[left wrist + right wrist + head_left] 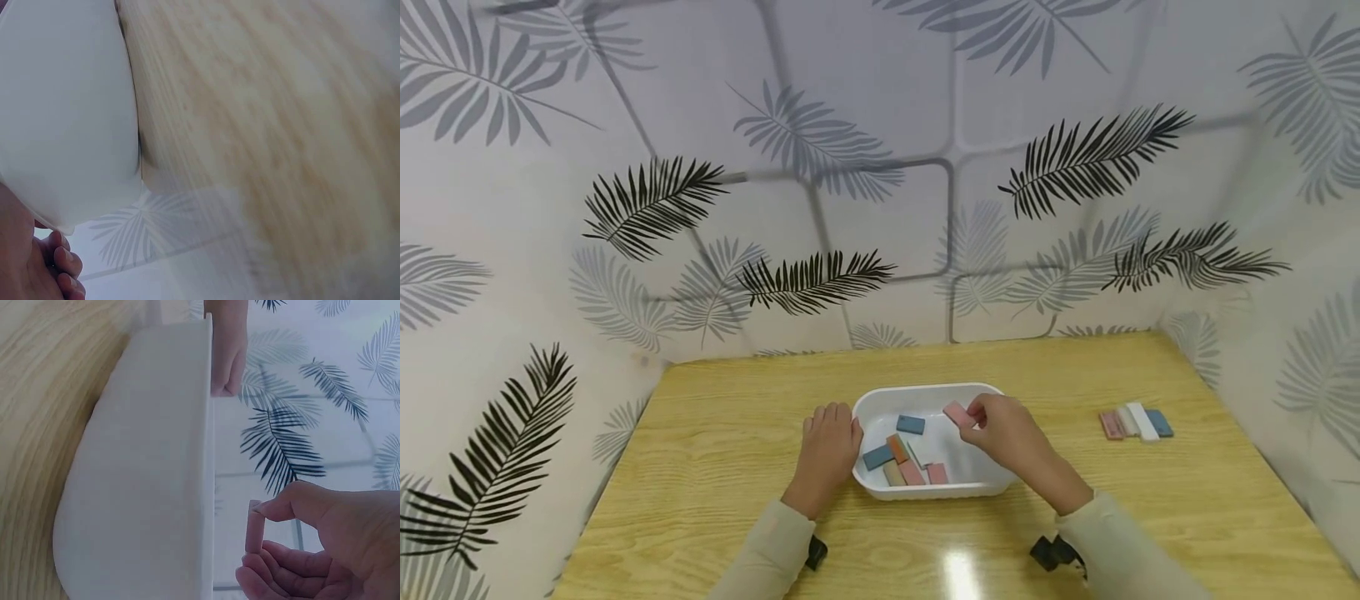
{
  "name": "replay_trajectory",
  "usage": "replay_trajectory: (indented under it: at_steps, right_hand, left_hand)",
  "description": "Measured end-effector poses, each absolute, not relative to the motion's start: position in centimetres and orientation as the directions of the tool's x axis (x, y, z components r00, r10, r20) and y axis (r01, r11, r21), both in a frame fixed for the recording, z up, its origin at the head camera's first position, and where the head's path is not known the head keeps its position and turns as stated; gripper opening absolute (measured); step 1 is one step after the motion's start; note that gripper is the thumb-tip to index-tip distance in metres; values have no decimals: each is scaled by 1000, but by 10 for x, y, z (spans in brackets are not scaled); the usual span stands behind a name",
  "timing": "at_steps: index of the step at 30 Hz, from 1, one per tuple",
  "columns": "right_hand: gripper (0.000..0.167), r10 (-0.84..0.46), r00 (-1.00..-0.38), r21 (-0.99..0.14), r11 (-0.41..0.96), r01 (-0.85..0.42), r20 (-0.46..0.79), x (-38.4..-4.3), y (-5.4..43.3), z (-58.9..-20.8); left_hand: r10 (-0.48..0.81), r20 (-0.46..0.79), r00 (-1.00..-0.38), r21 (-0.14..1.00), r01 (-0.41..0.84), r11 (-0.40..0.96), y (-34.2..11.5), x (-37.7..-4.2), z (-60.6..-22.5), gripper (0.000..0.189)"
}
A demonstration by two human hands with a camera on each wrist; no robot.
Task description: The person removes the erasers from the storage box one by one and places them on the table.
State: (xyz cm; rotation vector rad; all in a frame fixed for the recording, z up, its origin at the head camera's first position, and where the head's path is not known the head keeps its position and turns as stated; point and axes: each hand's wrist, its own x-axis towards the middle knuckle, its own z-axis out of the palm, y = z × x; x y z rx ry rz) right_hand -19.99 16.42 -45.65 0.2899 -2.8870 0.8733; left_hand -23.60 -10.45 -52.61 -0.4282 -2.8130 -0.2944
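Observation:
A white plastic tub (pixel 925 492) stands on the table with several small flat blocks inside. My right hand (pixel 1011 433) pinches a pink block (pixel 958 414) between thumb and fingers, over the tub's right part. The right wrist view shows this pink block (pixel 254 528) edge-on, above the level of the rim. At the tub's left end, my left hand (pixel 829 454) holds the rim. In the left wrist view its curled fingers (pixel 65 265) show beside the rim; the thumb is hidden there. A blue block (pixel 911 425) lies apart inside; blue, orange, tan, green-white and pink ones cluster front left.
To the right on the wooden table (pixel 722 483), a row of blocks lies side by side: a pink block (pixel 1111 425), two whitish ones and a blue block (pixel 1159 422). Leaf-patterned cloth (pixel 880 208) surrounds the table at the back and sides.

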Motion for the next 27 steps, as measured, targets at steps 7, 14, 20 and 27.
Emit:
replay_trajectory:
  at_steps: [7,14,20,27]
  right_hand:
    - [24,-74,-990,-579,805,-132,122,-200,189,-450]
    - [27,-11,-990,-572,815,-89,139,-198,218,-447]
    - [31,58,-985,-537,843,-39,162,-196,244,-447]
    - [33,136,-979,-545,838,34,149,-191,272,-456]
  left_hand:
    - [252,291,-923,166,308,937,-105,-236,-527,22]
    - [248,300,-921,171,307,936,-105,-236,-528,21]
    - [240,281,-929,177,296,938,-104,-238,-529,23]
    - [242,277,-930,182,298,937,-103,-237,-526,23]
